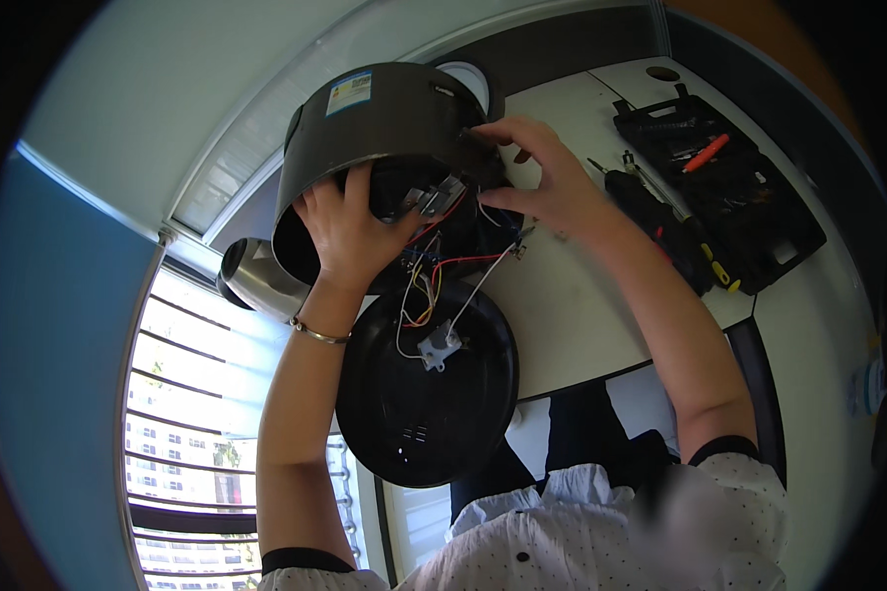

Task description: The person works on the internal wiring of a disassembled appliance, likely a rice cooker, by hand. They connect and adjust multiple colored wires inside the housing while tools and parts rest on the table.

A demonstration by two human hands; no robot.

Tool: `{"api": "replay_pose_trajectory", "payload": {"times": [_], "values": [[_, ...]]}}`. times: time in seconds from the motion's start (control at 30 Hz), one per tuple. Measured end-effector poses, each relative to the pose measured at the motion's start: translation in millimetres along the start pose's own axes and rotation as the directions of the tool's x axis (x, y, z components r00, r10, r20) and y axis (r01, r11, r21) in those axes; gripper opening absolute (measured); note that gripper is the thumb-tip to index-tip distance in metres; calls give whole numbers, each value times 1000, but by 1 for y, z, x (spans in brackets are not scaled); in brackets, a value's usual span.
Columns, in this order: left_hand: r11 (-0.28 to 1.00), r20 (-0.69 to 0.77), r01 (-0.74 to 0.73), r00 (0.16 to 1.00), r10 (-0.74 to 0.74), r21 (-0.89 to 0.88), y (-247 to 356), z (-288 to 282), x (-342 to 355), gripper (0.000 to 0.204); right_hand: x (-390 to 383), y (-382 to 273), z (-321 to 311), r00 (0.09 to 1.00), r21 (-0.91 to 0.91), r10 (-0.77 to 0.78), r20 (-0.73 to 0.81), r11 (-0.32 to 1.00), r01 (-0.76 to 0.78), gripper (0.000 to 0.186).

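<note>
A black, drum-shaped appliance housing (394, 108) lies tipped on the table, its open underside toward me. My left hand (360, 231) reaches into the opening with its fingers spread against the inside; the fingertips are partly hidden. Its thumb points at a metal bracket (442, 199) inside. My right hand (552, 182) grips the housing's right edge, index finger on the side and thumb lower down, by a thin white wire. Red, yellow, white and blue wires (424, 286) run out to a round black base cover (434, 414), on which a small grey-white part (440, 347) sits.
To the right lies an open black tool case (729, 187) with a red-handled tool (707, 153) in it. Beside it are a black power tool (650, 212) and a yellow-black screwdriver (715, 261). A silver kettle-like vessel (261, 276) stands at the left, near the window blinds (192, 394).
</note>
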State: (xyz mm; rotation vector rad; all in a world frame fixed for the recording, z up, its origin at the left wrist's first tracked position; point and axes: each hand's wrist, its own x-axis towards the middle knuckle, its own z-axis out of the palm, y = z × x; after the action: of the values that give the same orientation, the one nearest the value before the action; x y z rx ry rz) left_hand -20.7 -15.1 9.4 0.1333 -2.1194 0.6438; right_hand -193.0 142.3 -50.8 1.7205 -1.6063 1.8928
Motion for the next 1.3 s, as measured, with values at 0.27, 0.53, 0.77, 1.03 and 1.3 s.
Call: {"api": "replay_pose_trajectory", "payload": {"times": [0.27, 0.53, 0.77, 1.03, 1.3], "values": [[999, -19, -25, 1000, 25, -24, -2, 0, 1, 87, -4, -11, 10, 987, -207, -123, -105, 973, 99, 66], [998, -88, -53, 995, 56, 42, -3, 6, 0, 85, -4, -12, 29, 928, -447, -295, -227, 878, 170, 62], [988, -113, -130, 984, 139, 82, -7, 9, 0, 85, -9, -11, 30, 903, -442, -341, -263, 874, 201, 58], [982, -156, -188, 970, 186, 5, -12, 17, 2, 91, -10, -8, 24, 852, -376, -439, -284, 869, 322, 52], [983, -169, -186, 968, 183, -1, -17, 20, 2, 94, -11, -14, 28, 867, -440, -405, -291, 861, 254, 52]]}}
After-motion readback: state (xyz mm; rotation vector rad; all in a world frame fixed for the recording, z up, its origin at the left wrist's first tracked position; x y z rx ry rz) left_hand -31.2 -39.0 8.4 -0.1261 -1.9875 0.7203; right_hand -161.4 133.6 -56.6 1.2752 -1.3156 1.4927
